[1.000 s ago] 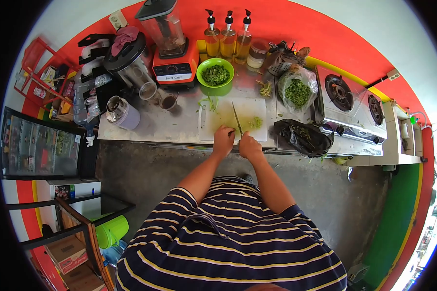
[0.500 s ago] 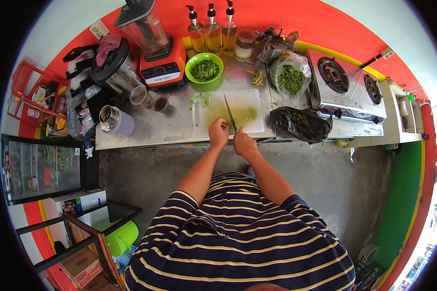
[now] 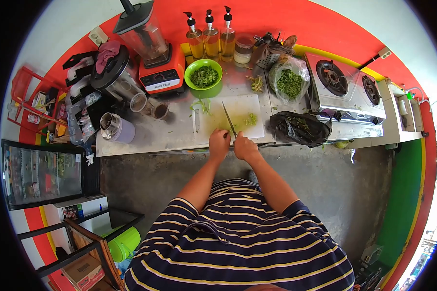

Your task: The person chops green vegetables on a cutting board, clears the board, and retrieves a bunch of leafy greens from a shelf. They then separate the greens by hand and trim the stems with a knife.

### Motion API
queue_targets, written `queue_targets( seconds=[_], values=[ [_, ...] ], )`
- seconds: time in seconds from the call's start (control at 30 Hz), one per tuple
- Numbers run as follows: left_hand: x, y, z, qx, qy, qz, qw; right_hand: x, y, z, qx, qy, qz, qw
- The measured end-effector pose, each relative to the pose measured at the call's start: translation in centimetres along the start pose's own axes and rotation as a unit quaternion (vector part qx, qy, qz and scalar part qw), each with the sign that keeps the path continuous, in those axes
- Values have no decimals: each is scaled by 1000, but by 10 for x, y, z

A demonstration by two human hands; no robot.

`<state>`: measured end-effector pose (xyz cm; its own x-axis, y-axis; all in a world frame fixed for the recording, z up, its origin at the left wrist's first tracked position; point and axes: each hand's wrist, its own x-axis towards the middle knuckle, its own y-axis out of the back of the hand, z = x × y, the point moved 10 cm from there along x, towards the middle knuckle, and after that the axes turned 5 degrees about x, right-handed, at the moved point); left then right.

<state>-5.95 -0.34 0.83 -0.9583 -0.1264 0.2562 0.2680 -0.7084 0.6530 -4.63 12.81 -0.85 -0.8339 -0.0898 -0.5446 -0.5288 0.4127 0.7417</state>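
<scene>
My right hand (image 3: 246,147) is closed around the handle of a kitchen knife (image 3: 229,118). Its blade points away from me over a white cutting board (image 3: 240,103). My left hand (image 3: 219,142) is beside the blade at the board's near edge, fingers curled together; what they pinch, if anything, is too small to make out. Chopped pale green pieces (image 3: 250,119) lie on the board to the right of the knife. Some leafy green strips (image 3: 202,105) rest at the board's upper left corner. Behind the board stands a green bowl (image 3: 218,90) of chopped greens.
To the right are a black plastic bag (image 3: 289,127), a clear bag of chopped greens (image 3: 290,84) and a gas stove (image 3: 350,103). A blender (image 3: 161,77), cups and a lilac container (image 3: 123,130) stand left. Pump bottles (image 3: 211,42) line the back.
The view has shifted slightly, so the counter appears a little lower. My left hand has drawn slightly closer to me; my right hand still grips the knife.
</scene>
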Motion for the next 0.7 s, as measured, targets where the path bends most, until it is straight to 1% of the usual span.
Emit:
queue_targets(
  seconds=[0.03,0.07,0.13,0.17,0.23,0.27,0.33,0.5,0.57,0.67,0.7],
  values=[
    [-1,1,2,-10,-21,2,1000,-3,-2,-4,-1,8,-9,1000],
    [-1,3,0,-7,-23,4,1000,-6,-4,-8,0,11,-7,1000],
    [-2,4,3,5,-36,9,999,-11,-14,-3,4,-19,-23,1000],
    [-2,5,3,3,-36,12,999,-11,-12,-3,4,-15,-11,1000],
    [0,3,2,24,-12,-24,999,-2,-5,-3,-15,-8,-8,1000],
    [0,4,4,22,-11,-22,999,1,-3,-4,-28,-1,-8,1000],
    [-1,-3,-11,5,80,-86,993,-2,2,-4,-23,-1,-5,1000],
    [1,-7,-20,-15,109,-91,990,-17,-8,-5,-7,-23,-15,1000],
    [4,-7,-19,-15,119,-87,989,-10,-9,-8,-26,-3,-20,999],
    [2,-8,-15,18,104,-87,991,-9,7,-13,-64,1,-32,997],
    [2,-7,-14,20,121,-78,989,-13,8,-13,-67,2,-33,997]
  ],
)
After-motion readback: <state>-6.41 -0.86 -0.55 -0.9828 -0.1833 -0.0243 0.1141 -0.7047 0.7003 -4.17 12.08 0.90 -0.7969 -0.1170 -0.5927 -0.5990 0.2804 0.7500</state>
